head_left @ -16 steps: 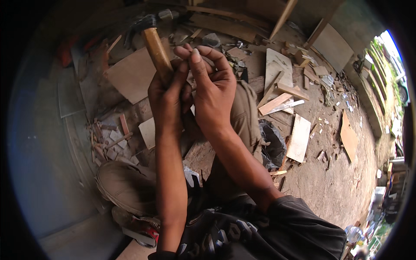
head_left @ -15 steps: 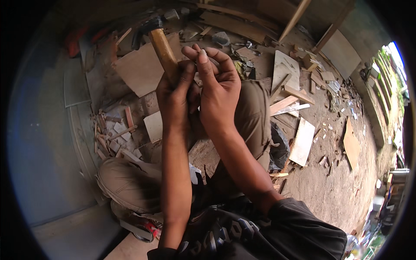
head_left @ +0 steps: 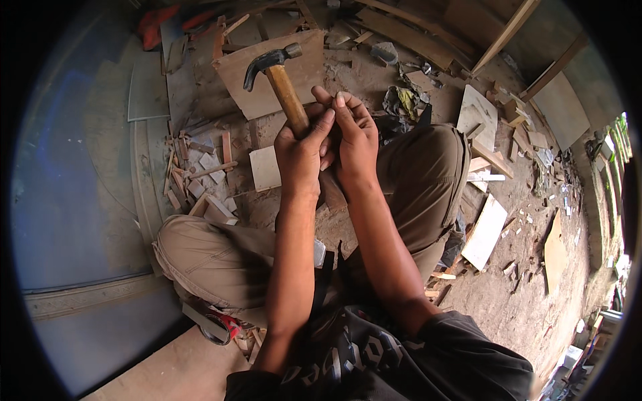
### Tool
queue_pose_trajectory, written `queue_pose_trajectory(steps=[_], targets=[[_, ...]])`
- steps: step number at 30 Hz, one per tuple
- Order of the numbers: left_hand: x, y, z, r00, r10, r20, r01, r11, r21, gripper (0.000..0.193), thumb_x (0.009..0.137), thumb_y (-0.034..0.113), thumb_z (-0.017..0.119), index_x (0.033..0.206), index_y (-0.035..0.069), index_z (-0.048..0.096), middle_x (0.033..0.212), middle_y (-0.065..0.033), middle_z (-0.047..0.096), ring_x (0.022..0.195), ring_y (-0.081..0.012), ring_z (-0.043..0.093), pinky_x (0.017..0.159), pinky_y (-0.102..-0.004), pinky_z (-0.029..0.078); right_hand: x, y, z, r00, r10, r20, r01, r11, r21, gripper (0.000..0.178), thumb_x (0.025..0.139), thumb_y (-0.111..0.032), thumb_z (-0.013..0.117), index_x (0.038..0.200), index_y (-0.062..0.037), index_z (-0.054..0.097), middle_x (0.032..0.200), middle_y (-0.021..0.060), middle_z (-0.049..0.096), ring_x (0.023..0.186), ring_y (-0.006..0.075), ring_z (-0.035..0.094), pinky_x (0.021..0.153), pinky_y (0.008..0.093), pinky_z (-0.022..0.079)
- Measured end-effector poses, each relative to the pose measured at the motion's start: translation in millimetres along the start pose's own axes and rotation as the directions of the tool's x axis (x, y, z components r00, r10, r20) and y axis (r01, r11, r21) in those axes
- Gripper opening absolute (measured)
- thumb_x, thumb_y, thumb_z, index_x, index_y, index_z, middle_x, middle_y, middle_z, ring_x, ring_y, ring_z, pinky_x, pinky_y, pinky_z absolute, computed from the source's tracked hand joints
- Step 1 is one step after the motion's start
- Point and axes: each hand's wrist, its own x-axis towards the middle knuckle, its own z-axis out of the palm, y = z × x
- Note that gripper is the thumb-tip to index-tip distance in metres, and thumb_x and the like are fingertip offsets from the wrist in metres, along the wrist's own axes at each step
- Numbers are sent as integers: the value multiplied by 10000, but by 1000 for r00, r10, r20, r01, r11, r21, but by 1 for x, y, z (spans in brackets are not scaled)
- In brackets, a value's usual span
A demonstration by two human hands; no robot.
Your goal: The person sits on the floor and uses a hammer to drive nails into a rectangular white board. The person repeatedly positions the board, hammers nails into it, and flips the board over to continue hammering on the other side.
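Note:
A claw hammer (head_left: 287, 97) with a wooden handle and a dark metal head stands tilted up in front of me. My left hand (head_left: 299, 155) is wrapped round the lower part of its handle. Close beside it, my right hand (head_left: 358, 144) has thumb and fingers pressed together near the left thumb. Whatever small thing the right fingertips may pinch is too small to make out. Both hands are held over my bent legs, and the fingers of the two hands nearly touch.
A wide brown board (head_left: 281, 77) lies beyond the hammer. Wood offcuts (head_left: 207, 164) are heaped at the left. A pale board (head_left: 485, 230) and scattered scraps lie on the dirt floor (head_left: 495, 307) to the right. A blue-grey panel (head_left: 80, 200) borders the left side.
The view has shifted, so surroundings and hands appear farther right and lower. The whole hammer head now shows. Left grip on the hammer and the right hand's pinch look much the same.

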Motion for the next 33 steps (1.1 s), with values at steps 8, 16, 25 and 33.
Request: queue_pose_trajectory(steps=[8, 16, 25, 33], targets=[[31, -64, -59, 962, -187, -199, 175, 982, -73, 177, 831, 81, 670, 984, 26, 601, 696, 22, 484, 494, -58, 402, 381, -212, 288, 43, 62, -79, 916, 20, -400, -38, 999, -36, 177, 919, -143, 627, 1036, -21, 572, 1070, 117, 664, 992, 240, 659, 771, 309, 504], [64, -138, -157, 847, -360, -391, 238, 915, -326, 78, 853, 53, 567, 795, 69, 517, 642, 26, 448, 486, -59, 372, 440, -194, 298, 22, 109, -68, 949, 168, -267, -242, 931, -272, 137, 900, -136, 654, 915, -24, 576, 663, 3, 573, 545, 66, 487, 491, 222, 391], [65, -152, -128, 790, 72, -609, -55, 997, 47, 101, 890, 88, 586, 850, 17, 527, 648, 13, 460, 544, -83, 416, 478, -253, 334, 2, 138, -77, 993, 48, -106, -116, 495, -861, 230, 924, -171, 603, 970, 22, 487, 772, 239, 632, 709, 351, 650, 635, 411, 489], [65, -136, -126, 834, 235, -499, -137, 965, 224, 275, 848, 81, 636, 1079, -36, 542, 853, -67, 593, 753, -149, 573, 674, -274, 466, -1, 130, -68, 996, 72, -57, -81, 395, -915, 219, 942, -173, 562, 1010, 3, 451, 702, 274, 622, 714, 446, 639, 623, 468, 479]])
